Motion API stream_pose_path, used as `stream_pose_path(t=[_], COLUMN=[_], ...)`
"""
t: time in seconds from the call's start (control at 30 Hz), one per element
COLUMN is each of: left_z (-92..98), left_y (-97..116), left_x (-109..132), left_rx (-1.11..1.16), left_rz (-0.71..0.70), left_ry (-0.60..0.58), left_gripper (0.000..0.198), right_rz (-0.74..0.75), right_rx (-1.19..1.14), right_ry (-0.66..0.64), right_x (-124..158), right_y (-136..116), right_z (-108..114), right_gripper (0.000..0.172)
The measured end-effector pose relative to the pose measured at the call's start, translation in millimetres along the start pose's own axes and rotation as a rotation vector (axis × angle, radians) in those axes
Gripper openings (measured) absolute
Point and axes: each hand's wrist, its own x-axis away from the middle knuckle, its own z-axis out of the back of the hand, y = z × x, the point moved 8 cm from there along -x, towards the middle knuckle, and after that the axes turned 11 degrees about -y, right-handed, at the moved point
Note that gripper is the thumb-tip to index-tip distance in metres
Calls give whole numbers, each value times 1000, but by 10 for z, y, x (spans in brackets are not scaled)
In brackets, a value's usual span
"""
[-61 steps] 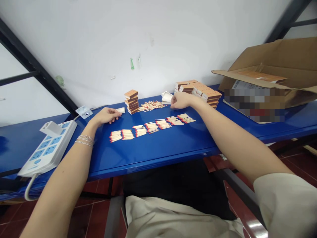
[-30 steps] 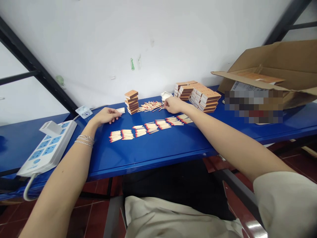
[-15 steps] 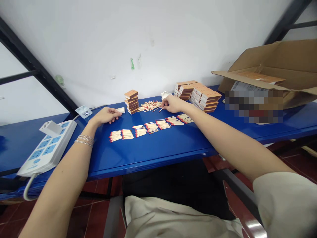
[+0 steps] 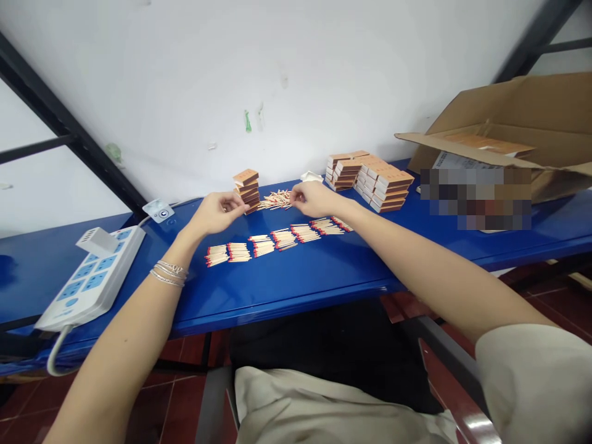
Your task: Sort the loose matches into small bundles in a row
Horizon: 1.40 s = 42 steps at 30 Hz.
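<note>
Loose red-tipped matches (image 4: 276, 199) lie in a pile near the wall. My right hand (image 4: 309, 195) is at the pile's right end, its fingers pinched; what they hold is too small to make out. To the left, my left hand (image 4: 221, 211) is beside a small stack of matchboxes (image 4: 247, 188), thumb and fingers curled towards each other, their contents hidden. Several small bundles of matches (image 4: 263, 245) lie in a row across the blue table (image 4: 277, 283), in front of both hands. A white paper-like item (image 4: 311, 177) sits behind my right hand.
A larger block of stacked matchboxes (image 4: 382, 179) stands right of my right hand. An open cardboard box (image 4: 546, 117) is at the far right. At the left lie a white power strip (image 4: 92, 277) and a small white device (image 4: 160, 211).
My left hand has moved right, up to the small matchbox stack, and the white piece at its fingers no longer shows. My right hand has shifted slightly left over the pile.
</note>
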Motion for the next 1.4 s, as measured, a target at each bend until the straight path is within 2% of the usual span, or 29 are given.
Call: stream_pose_path(t=[0.1,0.2,0.37,0.57,0.67,0.73,0.8,0.9,1.0,1.13,1.27,1.4], left_z=[-50,-134,-168,-217,-147,-66,30,145,165,130,129,116], left_y=[274,425,461,456,388,259,51,-251,-417,-454,-432,-432], left_x=[47,68,88,83,104,133,177,258,318,356,343,330], left_rx=[-96,-121,-142,-145,-202,-258,-315,-365,-350,-303,-320,-392], left_rz=[-85,-170,-195,-148,-91,-5,139,343,459,507,465,431], left_ry=[89,47,-26,-141,-207,-273,-340,-415,-471,-518,-517,-551], left_gripper=[34,34,28,28,23,15,8,8,11,13,12,13], right_rz=[173,316,353,378,406,366,285,171,104,29,-80,-122], right_rx=[-76,-148,-232,-300,-341,-354,-346,-311,-294,-274,-231,-231], right_ry=[44,127,230,234,232,248,270,286,288,331,333,312], right_x=[51,95,130,165,163,148,132,117,102,83,49,17], right_y=[-381,-635,-669,-695,-693,-616,-489,-294,-125,147,457,632], right_z=[-58,-81,-51,-40,-13,35,95,180,248,347,378,350], right_gripper=[19,15,12,11,12,13,14,15,17,22,25,22])
